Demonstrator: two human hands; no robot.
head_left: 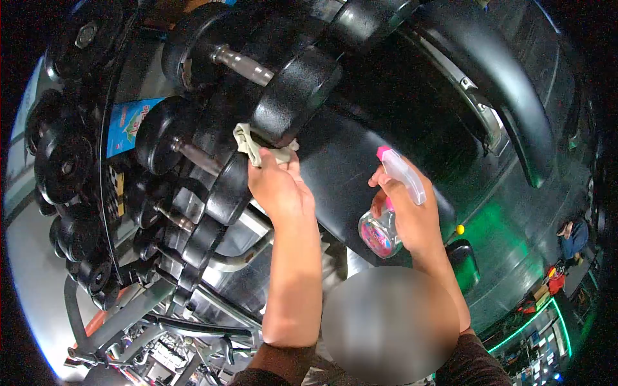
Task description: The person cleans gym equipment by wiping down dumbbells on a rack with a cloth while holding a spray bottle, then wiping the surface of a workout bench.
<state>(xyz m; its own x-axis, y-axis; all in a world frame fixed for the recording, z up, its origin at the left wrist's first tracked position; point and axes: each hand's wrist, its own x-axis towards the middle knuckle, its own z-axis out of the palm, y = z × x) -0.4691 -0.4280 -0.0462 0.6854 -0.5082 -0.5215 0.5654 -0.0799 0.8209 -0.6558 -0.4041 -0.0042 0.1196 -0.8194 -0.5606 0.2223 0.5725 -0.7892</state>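
Observation:
My left hand (282, 186) is closed on a pale cloth (246, 143), pressing it against the lower end of a black dumbbell head (296, 93). A worn metal handle (243, 66) joins that head to the other one. To the right, my right hand (415, 215) is wrapped round a clear spray bottle (376, 237) with a white and pink trigger top and a colourful label. The bottle is held upright, apart from the dumbbells. Part of the cloth is hidden behind my left fingers.
More black dumbbells (228, 193) line the rack at left, with other weights (64, 161) beyond them. A blue printed sign (132, 125) stands among them. A black padded bench (341, 174) lies behind my hands. Another person (571, 238) is at far right.

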